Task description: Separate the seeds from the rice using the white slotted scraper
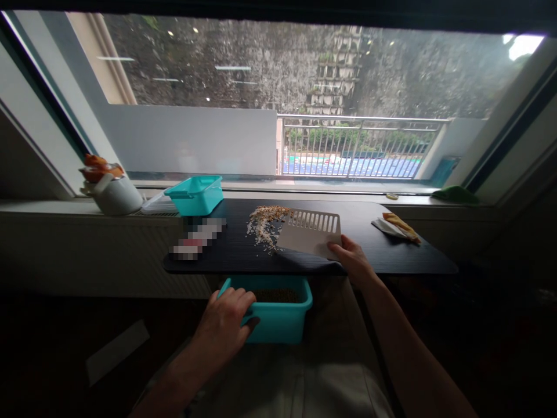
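Observation:
My right hand [348, 255] grips the corner of a flat white slotted plastic plate [311, 235], thumb on top. Its left edge meets a spread of mixed pale and brown grains [267, 223] on the dark table [243, 264]. Below the table's front edge, a turquoise bin [278, 322] sits at my lap with dark brown granules [276, 295] inside. My left hand [232, 310] is closed over the bin's left rim, with fingers over the edge and thumb along the front wall.
A second turquoise bin [198, 194] stands at the table's back left, by a clear lid [156, 201]. A white pot [116, 194] is on the sill. A blurred packet [198, 239] lies left; a paper-and-yellow wrapper [398, 227] lies right. A green cloth-like thing [455, 195] rests on the sill.

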